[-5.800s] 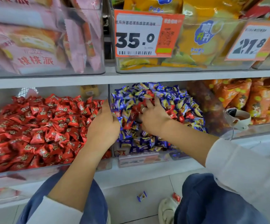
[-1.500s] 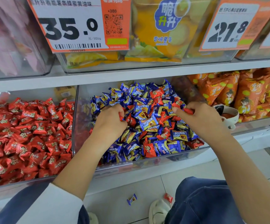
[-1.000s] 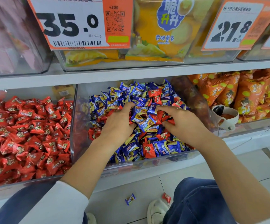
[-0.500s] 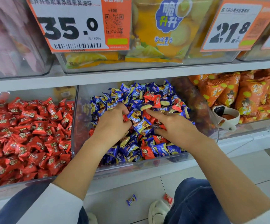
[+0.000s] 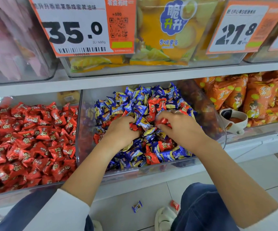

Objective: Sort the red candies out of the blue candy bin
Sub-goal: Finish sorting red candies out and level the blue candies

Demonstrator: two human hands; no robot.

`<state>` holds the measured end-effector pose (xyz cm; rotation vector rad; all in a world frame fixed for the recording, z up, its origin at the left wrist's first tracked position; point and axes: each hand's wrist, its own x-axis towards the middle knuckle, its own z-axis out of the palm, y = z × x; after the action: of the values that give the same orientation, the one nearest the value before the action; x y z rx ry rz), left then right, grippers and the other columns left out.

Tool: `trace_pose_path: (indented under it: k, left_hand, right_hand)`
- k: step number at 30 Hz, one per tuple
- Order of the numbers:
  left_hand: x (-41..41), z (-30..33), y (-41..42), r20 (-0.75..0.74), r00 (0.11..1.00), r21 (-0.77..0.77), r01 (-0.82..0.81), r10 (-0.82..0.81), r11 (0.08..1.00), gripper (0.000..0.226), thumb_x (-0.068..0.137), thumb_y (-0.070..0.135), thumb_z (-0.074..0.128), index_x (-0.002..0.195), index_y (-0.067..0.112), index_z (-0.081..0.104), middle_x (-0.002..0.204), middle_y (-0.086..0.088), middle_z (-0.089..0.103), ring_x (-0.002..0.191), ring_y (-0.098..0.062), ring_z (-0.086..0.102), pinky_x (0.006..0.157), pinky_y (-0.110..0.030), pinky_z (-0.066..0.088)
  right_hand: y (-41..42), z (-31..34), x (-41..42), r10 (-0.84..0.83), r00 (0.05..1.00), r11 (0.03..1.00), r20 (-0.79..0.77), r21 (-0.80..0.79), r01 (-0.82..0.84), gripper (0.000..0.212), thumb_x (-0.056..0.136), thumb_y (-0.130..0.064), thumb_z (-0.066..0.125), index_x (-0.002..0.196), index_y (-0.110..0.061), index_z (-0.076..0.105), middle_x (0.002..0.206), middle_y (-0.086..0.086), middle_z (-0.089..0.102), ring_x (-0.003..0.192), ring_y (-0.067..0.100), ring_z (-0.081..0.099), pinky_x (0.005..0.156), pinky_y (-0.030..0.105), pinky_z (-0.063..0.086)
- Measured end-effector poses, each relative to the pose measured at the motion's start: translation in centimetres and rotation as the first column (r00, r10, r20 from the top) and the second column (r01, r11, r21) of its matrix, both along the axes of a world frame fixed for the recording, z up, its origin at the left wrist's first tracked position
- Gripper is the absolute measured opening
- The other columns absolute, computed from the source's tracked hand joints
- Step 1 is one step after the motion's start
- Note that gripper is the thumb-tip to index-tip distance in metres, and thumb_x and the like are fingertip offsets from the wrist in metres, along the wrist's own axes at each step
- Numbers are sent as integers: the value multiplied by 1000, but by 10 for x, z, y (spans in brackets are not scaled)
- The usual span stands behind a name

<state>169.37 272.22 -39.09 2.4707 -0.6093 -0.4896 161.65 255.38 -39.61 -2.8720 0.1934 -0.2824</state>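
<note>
The clear blue candy bin (image 5: 151, 165) in the middle of the lower shelf holds a heap of blue candies (image 5: 135, 100) mixed with red candies (image 5: 156, 102). Both hands are in the heap. My left hand (image 5: 120, 132) has its fingers curled into the pile around red candies (image 5: 133, 126). My right hand (image 5: 180, 127) pinches a red candy (image 5: 163, 121) between thumb and fingers. Left of this bin, a second clear bin (image 5: 35, 187) is full of red candies (image 5: 26, 139).
Orange snack bags (image 5: 254, 94) fill the bin on the right, with a white scoop (image 5: 234, 122) at its front. Price tags (image 5: 85, 29) hang on the upper shelf. One blue candy (image 5: 137, 206) and one red candy (image 5: 175, 205) lie on the floor near my knees.
Both hands have drawn back toward me in the heap. My right hand's fingers have curled and now pinch a red candy. My left hand's fingers have curled tighter.
</note>
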Motion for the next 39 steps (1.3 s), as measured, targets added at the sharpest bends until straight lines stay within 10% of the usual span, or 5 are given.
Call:
trace_pose_path:
  k: [7,15,25,33,39]
  left_hand:
    - [7,12,15,296,947,-86,-105,126,991,52,86,16,62,134,17,40,78,-6,59,61,-23,49,60,-31,38]
    - [-5,1,-16,257,966,-151,61,-21,987,15,84,16,65,95,18,55,104,-1,52,66,-9,49,64,-18,40]
    - [-6,-14,-35,269,947,-25,189,-175,982,64,89,14,61,145,23,32,139,-8,42,107,-24,58,95,-33,45]
    - [-4,-15,-29,305,937,-2,180,-171,984,37,89,22,62,123,19,49,121,-6,46,97,-22,58,79,-32,49]
    - [-5,3,-8,406,913,-178,128,-46,976,13,91,25,60,101,17,63,109,-2,50,83,-17,55,72,-23,40]
  right_hand:
    - [-15,16,-10,-135,989,925,54,364,107,23,89,-38,59,83,-16,59,66,-6,53,57,6,46,53,13,35]
    - [-32,26,-13,-382,916,744,125,630,224,22,87,-18,59,69,-6,54,53,3,46,47,11,44,48,27,43]
    - [-38,22,-10,-424,898,884,121,270,381,26,88,-22,59,110,-11,51,66,-4,49,53,9,46,48,24,35]
    - [-32,15,-7,-353,933,932,-78,56,357,46,90,-45,57,128,-20,54,95,8,68,88,23,64,68,26,43]
    - [-20,27,-9,-295,950,945,104,177,274,35,93,-36,55,123,-20,56,56,-1,50,50,10,44,48,25,30]
